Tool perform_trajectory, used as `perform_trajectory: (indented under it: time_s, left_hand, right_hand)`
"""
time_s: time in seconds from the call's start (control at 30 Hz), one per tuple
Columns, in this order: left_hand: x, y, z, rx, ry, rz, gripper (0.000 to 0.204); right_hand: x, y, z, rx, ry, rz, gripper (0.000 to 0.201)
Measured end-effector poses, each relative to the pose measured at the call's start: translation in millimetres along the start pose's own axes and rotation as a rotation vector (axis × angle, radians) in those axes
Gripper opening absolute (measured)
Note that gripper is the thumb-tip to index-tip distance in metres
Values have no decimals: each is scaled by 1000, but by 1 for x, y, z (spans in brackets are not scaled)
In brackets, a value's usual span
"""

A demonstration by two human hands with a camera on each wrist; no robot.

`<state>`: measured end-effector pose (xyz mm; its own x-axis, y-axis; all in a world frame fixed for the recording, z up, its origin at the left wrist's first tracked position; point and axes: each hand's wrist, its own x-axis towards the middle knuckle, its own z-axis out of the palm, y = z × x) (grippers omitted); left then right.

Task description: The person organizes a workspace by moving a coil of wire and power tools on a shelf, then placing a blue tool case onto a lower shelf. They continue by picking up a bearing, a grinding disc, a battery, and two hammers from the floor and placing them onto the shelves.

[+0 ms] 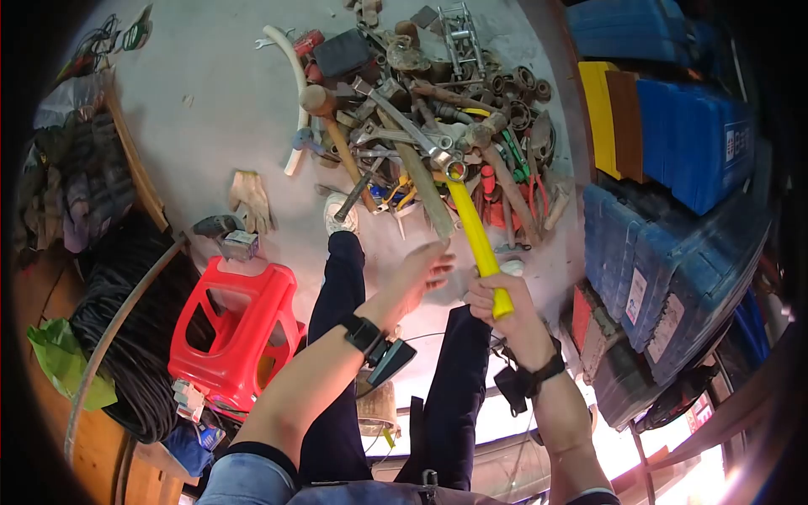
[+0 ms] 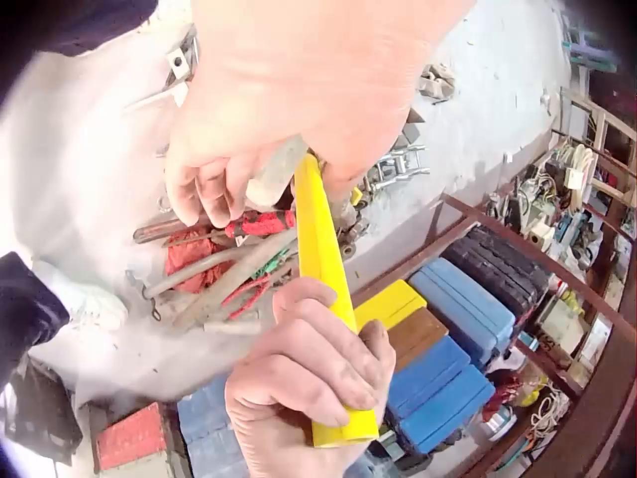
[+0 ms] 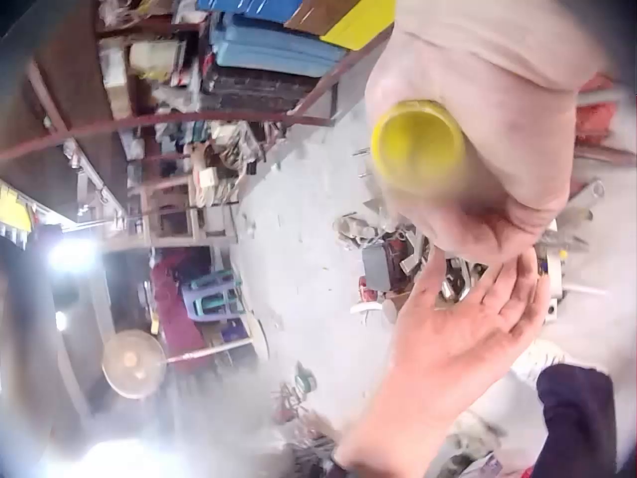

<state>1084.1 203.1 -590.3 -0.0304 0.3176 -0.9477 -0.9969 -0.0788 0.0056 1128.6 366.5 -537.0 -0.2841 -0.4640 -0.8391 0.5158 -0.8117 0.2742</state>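
Observation:
The right hand grips the lower end of a yellow handle, whose top meets a metal ring-shaped end over the tool pile. In the left wrist view, the right hand has its fingers curled round the yellow handle. The left hand is left of the handle, its fingers loosely bent and holding nothing. The right wrist view shows the handle's round yellow end protruding from the right fist, with the left hand spread beyond it.
A heap of hammers, wrenches and metal parts lies on the floor ahead. Blue cases line the right side. A red stool, a glove and a black cable coil are at the left.

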Motion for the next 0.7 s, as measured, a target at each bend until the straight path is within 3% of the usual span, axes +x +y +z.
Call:
perform_trajectory:
  time_s: [0.07,0.1,0.17,0.23,0.33,0.43,0.57,0.7]
  left_hand:
    - [-16,-1,7,19,-118,-175,39]
    - [-22,-3,11,12,-119,-179,39]
    - [-26,-6,20,-104,-300,-212,41]
    - [-19,-13,32,-116,-312,-204,42]
    - [-13,-23,48,-251,-295,-223,37]
    - [-13,-33,66,-408,-242,-246,35]
    - [-24,-50,76,-369,-313,-267,30]
    - [-48,-55,102,-255,-219,-250,23]
  right_hand:
    - [-15,13,2,119,-36,9,17]
    - [-23,21,2,244,-74,12,18]
    - [-34,36,-3,350,-132,25,18]
    - [-43,50,-5,457,-192,34,18]
    - [-63,73,-5,659,-422,59,21]
    - [-86,93,1,744,-486,47,22]
    - [-113,106,-13,639,-454,37,23]
    - [-135,110,-20,583,-455,67,23]
